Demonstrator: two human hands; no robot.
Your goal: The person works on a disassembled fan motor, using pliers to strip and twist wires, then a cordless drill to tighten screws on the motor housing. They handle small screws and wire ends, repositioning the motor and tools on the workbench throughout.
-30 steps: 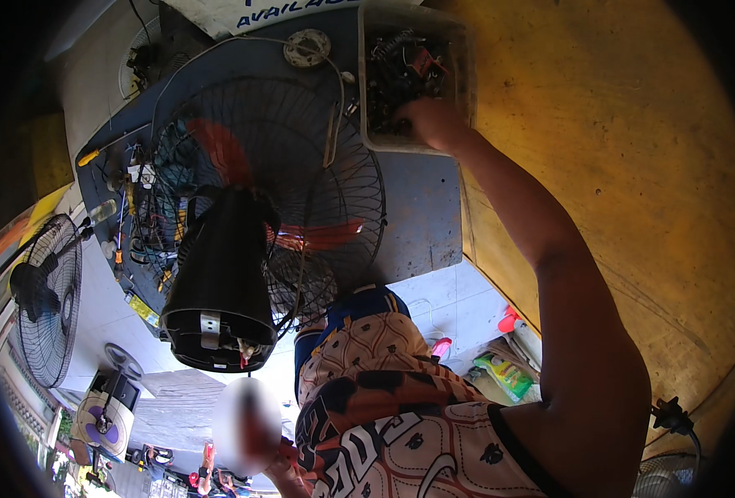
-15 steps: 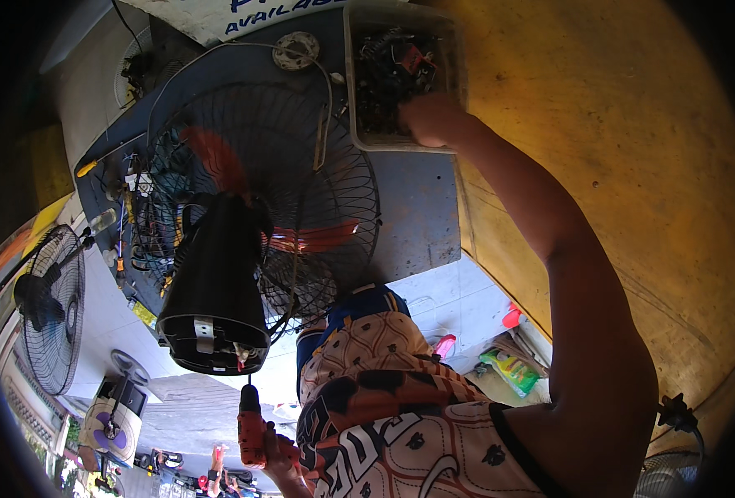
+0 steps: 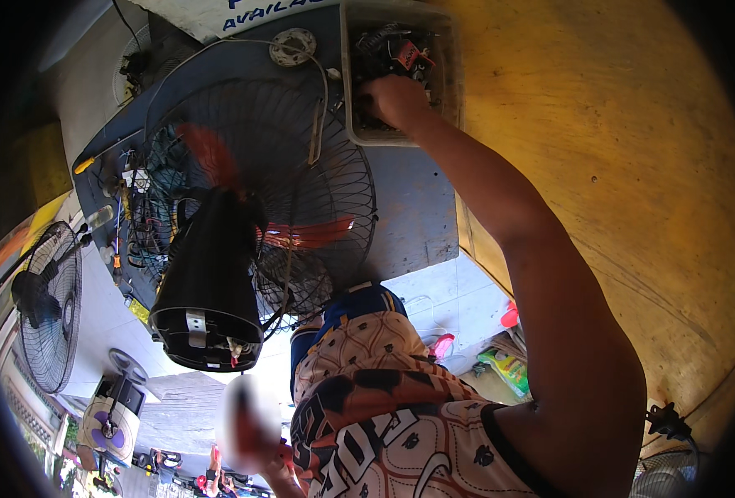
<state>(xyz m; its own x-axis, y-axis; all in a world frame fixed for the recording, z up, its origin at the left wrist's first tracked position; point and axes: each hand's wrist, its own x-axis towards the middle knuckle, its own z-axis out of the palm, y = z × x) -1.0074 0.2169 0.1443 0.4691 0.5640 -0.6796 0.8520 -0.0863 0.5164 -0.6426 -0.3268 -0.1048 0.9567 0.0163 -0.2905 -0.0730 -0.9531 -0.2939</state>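
Observation:
My right hand [image 3: 396, 98] reaches into a clear plastic container [image 3: 455, 83] of dark small parts, near a red and black piece [image 3: 409, 56]. Its fingertips are hidden among the contents. Low in the view, my left hand [image 3: 280, 465] is closed round a red and black power drill [image 3: 251, 436], which is smeared in the picture. Just above the drill stands the open end of a black fan housing [image 3: 210, 290]. Behind that housing lies a round wire fan guard [image 3: 334, 108] with orange-red blades [image 3: 309, 236] inside.
A dark blue-grey worktop [image 3: 413, 207] carries the fan parts, a round pale disc [image 3: 293, 47] and scattered tools at its left side. To the right is a yellow wooden surface [image 3: 600, 166]. A standing fan [image 3: 48, 303] is at the left. A green bag [image 3: 504, 369] lies below the worktop.
My right hand has moved left within the container, over its lower left part. The drill stays beneath the housing in my left hand. The whole view has shifted slightly.

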